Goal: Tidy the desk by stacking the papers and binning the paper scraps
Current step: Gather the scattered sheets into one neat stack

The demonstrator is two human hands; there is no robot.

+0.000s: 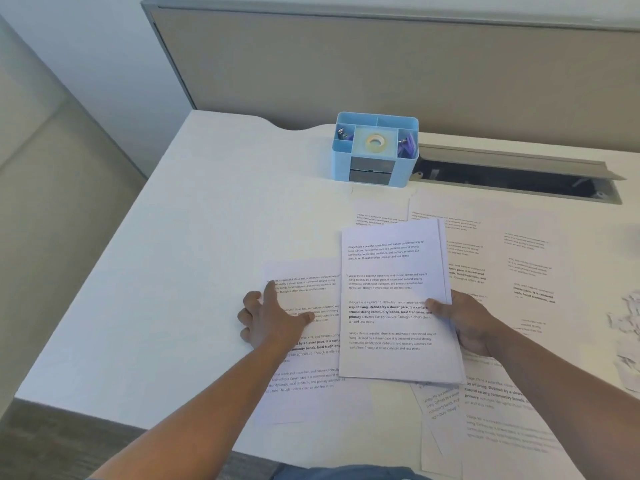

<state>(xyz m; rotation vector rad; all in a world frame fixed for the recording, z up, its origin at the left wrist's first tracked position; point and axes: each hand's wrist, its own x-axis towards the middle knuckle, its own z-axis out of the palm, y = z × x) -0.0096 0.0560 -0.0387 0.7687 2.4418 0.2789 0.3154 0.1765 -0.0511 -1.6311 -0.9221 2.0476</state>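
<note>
My right hand (464,320) grips a small stack of printed sheets (391,299) by its right edge, thumb on top, holding it just above the white desk (207,237). My left hand (270,317) rests on a loose printed sheet (304,344) lying flat to the left of the stack, with the forefinger stretched out on the paper and the other fingers partly curled. More printed sheets (502,265) lie scattered on the right half of the desk. Torn white paper scraps (627,323) sit at the right edge of the view.
A light-blue desk organizer (375,150) with a tape roll and clips stands at the back centre. Right of it is an open cable slot (512,178) in the desk. A beige partition (381,64) backs the desk. The desk's left edge drops to the floor.
</note>
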